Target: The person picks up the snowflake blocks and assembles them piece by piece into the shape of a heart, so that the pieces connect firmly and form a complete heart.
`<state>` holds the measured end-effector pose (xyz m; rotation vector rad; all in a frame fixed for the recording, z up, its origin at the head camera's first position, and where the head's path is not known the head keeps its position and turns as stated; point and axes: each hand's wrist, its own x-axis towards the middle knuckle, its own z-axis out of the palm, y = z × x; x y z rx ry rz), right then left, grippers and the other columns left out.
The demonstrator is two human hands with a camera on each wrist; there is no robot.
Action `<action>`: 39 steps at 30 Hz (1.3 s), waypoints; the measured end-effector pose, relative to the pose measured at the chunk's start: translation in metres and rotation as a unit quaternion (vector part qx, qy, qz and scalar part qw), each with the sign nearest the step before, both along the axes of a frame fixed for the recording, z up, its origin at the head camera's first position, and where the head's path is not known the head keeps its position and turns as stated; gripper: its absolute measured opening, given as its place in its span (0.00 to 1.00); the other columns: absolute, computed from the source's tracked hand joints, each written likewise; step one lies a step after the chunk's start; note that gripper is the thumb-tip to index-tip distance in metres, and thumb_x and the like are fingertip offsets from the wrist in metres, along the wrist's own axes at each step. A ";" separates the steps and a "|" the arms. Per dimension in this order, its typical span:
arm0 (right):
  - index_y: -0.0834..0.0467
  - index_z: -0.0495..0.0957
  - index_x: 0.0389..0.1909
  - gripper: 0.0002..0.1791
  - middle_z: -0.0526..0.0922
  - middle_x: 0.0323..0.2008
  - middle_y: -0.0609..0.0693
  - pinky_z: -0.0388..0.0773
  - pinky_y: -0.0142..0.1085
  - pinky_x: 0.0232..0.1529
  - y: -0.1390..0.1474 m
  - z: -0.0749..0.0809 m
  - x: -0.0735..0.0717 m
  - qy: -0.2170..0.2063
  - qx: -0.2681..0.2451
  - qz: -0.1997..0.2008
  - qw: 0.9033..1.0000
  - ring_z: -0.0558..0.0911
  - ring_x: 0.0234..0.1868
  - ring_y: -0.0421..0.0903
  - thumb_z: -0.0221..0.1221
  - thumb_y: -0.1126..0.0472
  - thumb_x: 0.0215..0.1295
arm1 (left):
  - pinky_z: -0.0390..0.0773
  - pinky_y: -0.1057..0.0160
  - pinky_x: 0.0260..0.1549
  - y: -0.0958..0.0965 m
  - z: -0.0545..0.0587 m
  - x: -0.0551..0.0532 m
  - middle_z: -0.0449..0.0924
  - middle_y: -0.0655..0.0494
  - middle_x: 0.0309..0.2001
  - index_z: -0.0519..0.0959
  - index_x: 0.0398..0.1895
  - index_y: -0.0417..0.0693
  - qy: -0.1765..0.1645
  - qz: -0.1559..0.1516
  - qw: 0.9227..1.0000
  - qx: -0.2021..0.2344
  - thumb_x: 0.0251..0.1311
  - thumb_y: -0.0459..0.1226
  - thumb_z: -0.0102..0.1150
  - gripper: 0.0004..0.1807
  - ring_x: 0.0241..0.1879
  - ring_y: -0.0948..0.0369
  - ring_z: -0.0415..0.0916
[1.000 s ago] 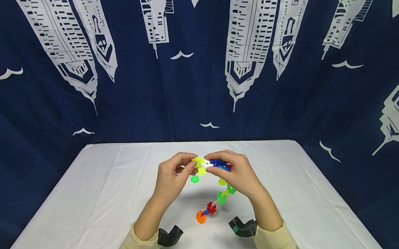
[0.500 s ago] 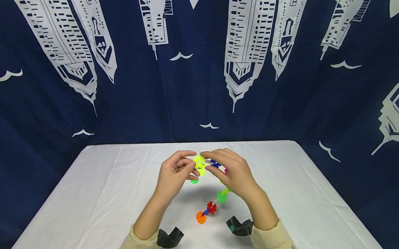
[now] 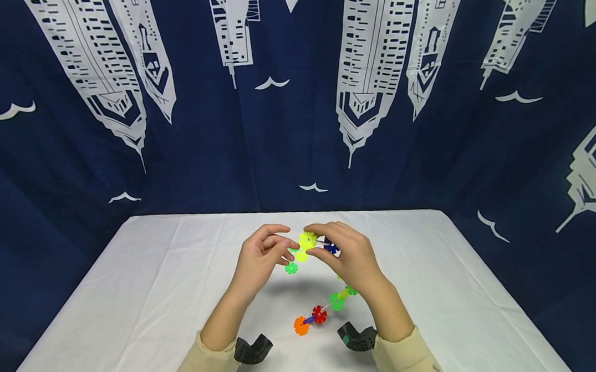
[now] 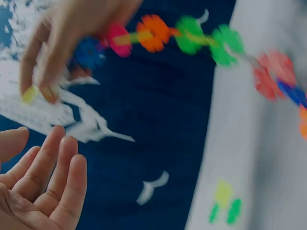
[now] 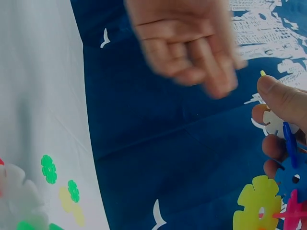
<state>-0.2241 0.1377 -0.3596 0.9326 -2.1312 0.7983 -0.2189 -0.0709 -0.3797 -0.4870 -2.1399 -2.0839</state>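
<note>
My right hand [image 3: 351, 254] pinches a yellow notched plastic disc [image 3: 308, 241], the end of a linked chain of snowflake discs. Close by in the right wrist view are a white disc [image 5: 274, 123] and a blue disc [image 5: 290, 175] of this chain. The chain hangs in an arc past a pink disc [image 4: 120, 42], an orange disc [image 4: 153, 33] and green ones, down to a red disc [image 3: 319, 314] and an orange end disc [image 3: 301, 325]. My left hand [image 3: 262, 257] is just left of the yellow disc, fingers loosely bent and holding nothing; its palm shows in the left wrist view.
On the white-covered table [image 3: 148, 290] lie a loose yellow disc [image 3: 301, 256] and loose green discs [image 3: 291, 268], under and behind the hands. Black wrist cameras [image 3: 253, 349] jut inward from both forearms. A dark blue printed curtain [image 3: 259, 151] hangs behind the table's far edge.
My left fingers have let go of the yellow disc and drawn slightly left. The right fingers have moved from the blue disc to the yellow one. The chain's hanging part has swung slightly right.
</note>
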 end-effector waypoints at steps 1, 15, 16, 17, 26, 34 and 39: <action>0.52 0.83 0.51 0.25 0.88 0.43 0.44 0.83 0.31 0.41 0.001 0.000 0.000 -0.003 -0.003 -0.001 1.000 0.84 0.41 0.39 0.76 0.59 0.50 | 0.86 0.64 0.36 -0.001 -0.005 -0.004 0.87 0.41 0.41 0.78 0.54 0.47 -0.005 0.009 1.000 -0.010 0.68 0.32 0.58 0.13 0.31 0.59 0.84; 0.54 0.81 0.51 0.26 0.87 0.43 0.46 0.85 0.35 0.40 0.006 -0.001 -0.003 -0.026 -0.017 -0.012 0.999 0.82 0.41 0.41 0.76 0.61 0.49 | 0.71 0.42 0.61 0.005 -0.086 -0.043 0.82 0.47 0.56 0.81 0.55 0.44 -0.019 0.041 0.959 -0.278 0.61 0.39 0.67 0.20 0.60 0.46 0.74; 0.54 0.81 0.51 0.26 0.87 0.43 0.46 0.85 0.35 0.40 0.007 -0.002 -0.004 -0.026 -0.018 -0.012 0.999 0.82 0.41 0.41 0.76 0.61 0.49 | 0.69 0.41 0.62 0.006 -0.090 -0.044 0.81 0.47 0.57 0.82 0.56 0.45 -0.021 0.044 0.954 -0.295 0.60 0.39 0.68 0.20 0.61 0.46 0.73; 0.54 0.81 0.51 0.26 0.87 0.43 0.46 0.85 0.35 0.40 0.007 -0.002 -0.004 -0.026 -0.017 -0.012 0.999 0.82 0.41 0.41 0.76 0.61 0.49 | 0.67 0.40 0.61 0.007 -0.094 -0.045 0.81 0.47 0.57 0.82 0.56 0.46 -0.018 0.051 0.950 -0.309 0.59 0.39 0.69 0.21 0.61 0.46 0.71; 0.53 0.81 0.51 0.26 0.87 0.43 0.45 0.84 0.34 0.42 0.007 -0.004 -0.006 -0.032 -0.016 -0.016 0.999 0.82 0.42 0.40 0.76 0.60 0.50 | 0.65 0.47 0.52 0.006 -0.111 -0.052 0.77 0.47 0.56 0.84 0.52 0.50 0.017 0.123 0.923 -0.365 0.55 0.39 0.72 0.20 0.57 0.48 0.68; 0.53 0.81 0.52 0.25 0.87 0.44 0.45 0.85 0.34 0.43 0.005 -0.003 -0.005 -0.042 -0.003 -0.031 0.999 0.83 0.43 0.40 0.76 0.59 0.51 | 0.66 0.52 0.50 0.005 -0.116 -0.055 0.79 0.50 0.56 0.87 0.44 0.50 0.042 0.135 0.912 -0.386 0.54 0.39 0.73 0.13 0.57 0.50 0.69; 0.53 0.81 0.52 0.26 0.87 0.43 0.45 0.85 0.35 0.43 0.005 -0.003 -0.004 -0.045 -0.004 -0.032 0.998 0.83 0.42 0.41 0.76 0.61 0.49 | 0.66 0.51 0.51 0.004 -0.117 -0.054 0.79 0.50 0.55 0.84 0.42 0.48 0.030 0.131 0.916 -0.377 0.52 0.39 0.74 0.14 0.57 0.50 0.69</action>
